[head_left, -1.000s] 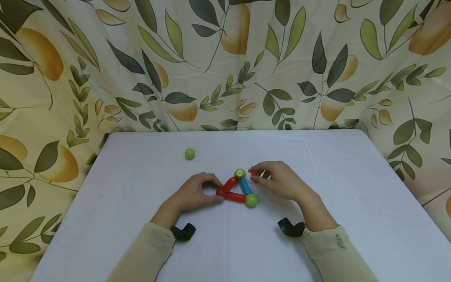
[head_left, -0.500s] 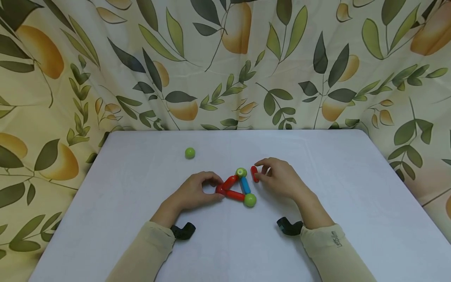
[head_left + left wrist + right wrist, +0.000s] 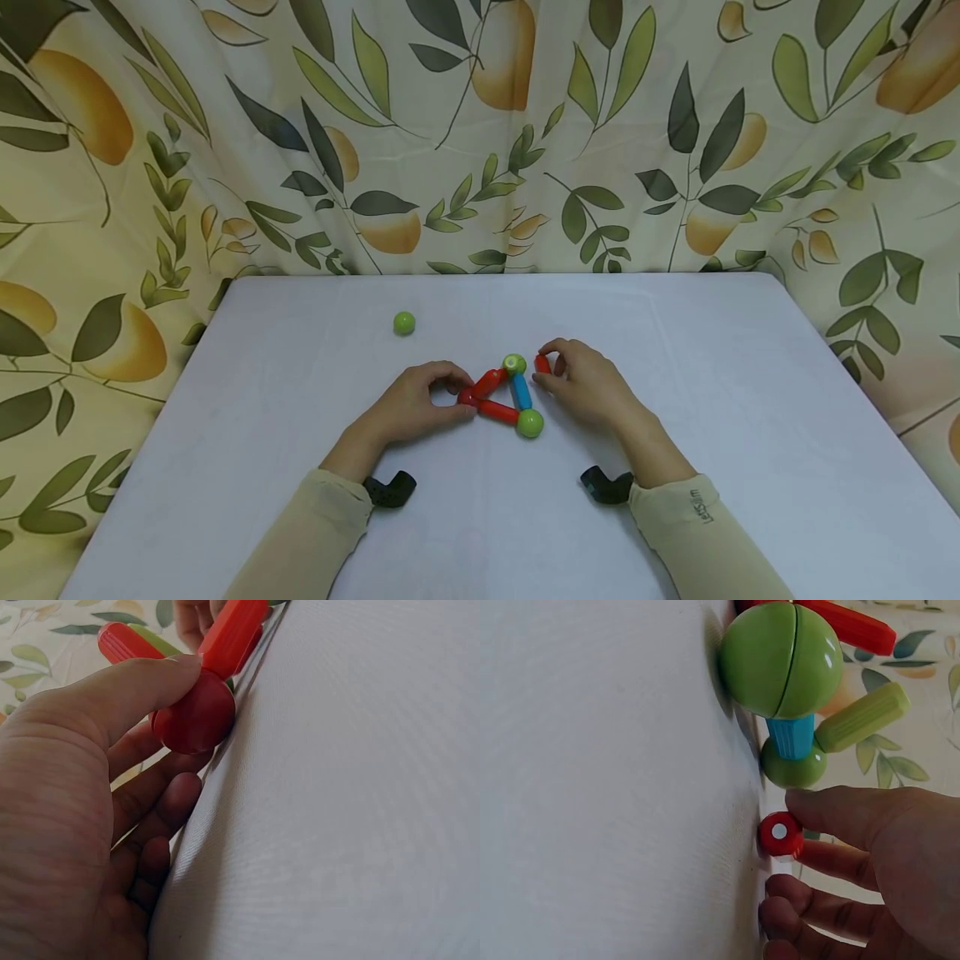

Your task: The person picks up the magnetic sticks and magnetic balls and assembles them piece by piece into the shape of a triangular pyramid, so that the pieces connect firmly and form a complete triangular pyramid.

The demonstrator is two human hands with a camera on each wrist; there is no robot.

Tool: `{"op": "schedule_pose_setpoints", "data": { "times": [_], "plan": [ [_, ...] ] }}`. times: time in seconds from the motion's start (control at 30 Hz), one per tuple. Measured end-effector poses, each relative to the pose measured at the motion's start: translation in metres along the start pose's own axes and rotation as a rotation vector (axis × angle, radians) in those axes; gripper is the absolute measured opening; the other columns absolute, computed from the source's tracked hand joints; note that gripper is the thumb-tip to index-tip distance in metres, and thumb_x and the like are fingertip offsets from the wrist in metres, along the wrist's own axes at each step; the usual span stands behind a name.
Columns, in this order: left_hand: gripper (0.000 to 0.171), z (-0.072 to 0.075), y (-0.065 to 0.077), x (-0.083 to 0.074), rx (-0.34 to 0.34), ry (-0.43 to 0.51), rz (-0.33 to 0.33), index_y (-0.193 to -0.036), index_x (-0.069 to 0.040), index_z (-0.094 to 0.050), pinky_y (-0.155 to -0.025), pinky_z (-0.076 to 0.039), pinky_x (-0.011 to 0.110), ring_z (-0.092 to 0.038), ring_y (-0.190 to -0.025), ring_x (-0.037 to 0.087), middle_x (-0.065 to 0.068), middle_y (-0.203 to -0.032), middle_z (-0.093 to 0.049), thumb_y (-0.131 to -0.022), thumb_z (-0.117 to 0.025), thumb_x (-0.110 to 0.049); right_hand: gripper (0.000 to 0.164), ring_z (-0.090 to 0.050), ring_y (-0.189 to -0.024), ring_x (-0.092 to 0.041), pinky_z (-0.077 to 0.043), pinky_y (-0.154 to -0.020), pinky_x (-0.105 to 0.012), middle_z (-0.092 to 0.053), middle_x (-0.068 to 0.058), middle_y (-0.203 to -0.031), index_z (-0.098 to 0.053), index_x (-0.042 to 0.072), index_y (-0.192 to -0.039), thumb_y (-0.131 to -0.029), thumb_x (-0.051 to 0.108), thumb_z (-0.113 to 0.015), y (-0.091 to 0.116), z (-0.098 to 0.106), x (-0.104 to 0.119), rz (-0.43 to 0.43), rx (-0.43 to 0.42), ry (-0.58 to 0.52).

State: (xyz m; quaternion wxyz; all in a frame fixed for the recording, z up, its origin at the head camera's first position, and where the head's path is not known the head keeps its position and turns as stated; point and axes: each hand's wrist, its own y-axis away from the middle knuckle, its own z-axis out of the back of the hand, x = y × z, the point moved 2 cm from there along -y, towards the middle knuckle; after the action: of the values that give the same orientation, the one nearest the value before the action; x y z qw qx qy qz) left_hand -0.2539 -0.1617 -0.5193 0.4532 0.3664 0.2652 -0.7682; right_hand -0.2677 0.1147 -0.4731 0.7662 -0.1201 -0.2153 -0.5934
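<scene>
On the white table stands a toy frame of balls and sticks, roughly triangular in the head view. My left hand (image 3: 416, 404) pinches its red ball (image 3: 196, 712) between thumb and fingers. From this ball run red sticks (image 3: 497, 411), one of them angled upward. A blue stick (image 3: 521, 392) joins the near green ball (image 3: 530, 423) to the far green ball (image 3: 793, 763), from which a yellow-green stick (image 3: 864, 718) stands up. Right of the frame, my right hand (image 3: 592, 387) pinches a loose red stick (image 3: 780, 834), its white-dotted end showing in the right wrist view.
A single green ball (image 3: 404, 323) lies farther back on the table (image 3: 315, 325), left of the frame. Behind the table's far edge hangs a curtain (image 3: 480, 192) printed with fruit and leaves. Black wrist cameras (image 3: 390, 490) sit at both cuffs.
My right hand has shifted slightly left, and the loose red stick has come into fuller view, then partly behind the fingers again. The frame has turned slightly; my left hand keeps its hold.
</scene>
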Motion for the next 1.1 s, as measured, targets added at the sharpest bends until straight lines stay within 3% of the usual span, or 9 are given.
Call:
{"op": "schedule_pose_setpoints", "data": {
  "times": [0.3,1.1],
  "plan": [
    [0.028,0.002,-0.002,-0.002,0.000,0.003,-0.019,-0.112,-0.036,-0.071,-0.097,-0.052,0.038,-0.060,-0.105,0.009,-0.016,-0.107,-0.067,-0.087,-0.084,-0.035,0.031,-0.057,-0.082,-0.023,-0.046,-0.072,-0.034,-0.064,-0.008,-0.093,-0.063,0.009,-0.122,-0.092,0.015,-0.068,0.000,0.004,-0.002,-0.004,-0.012,-0.014],
    [0.028,0.000,-0.001,0.002,0.001,0.016,-0.007,-0.112,-0.036,-0.070,-0.097,-0.051,0.038,-0.060,-0.104,0.010,-0.015,-0.106,-0.067,-0.087,-0.084,-0.033,0.032,-0.066,-0.089,-0.023,-0.053,-0.078,-0.035,-0.070,-0.011,-0.107,-0.056,0.008,-0.123,-0.095,0.019,-0.068,0.001,0.013,-0.004,-0.046,0.011,-0.125]
  ]
}}
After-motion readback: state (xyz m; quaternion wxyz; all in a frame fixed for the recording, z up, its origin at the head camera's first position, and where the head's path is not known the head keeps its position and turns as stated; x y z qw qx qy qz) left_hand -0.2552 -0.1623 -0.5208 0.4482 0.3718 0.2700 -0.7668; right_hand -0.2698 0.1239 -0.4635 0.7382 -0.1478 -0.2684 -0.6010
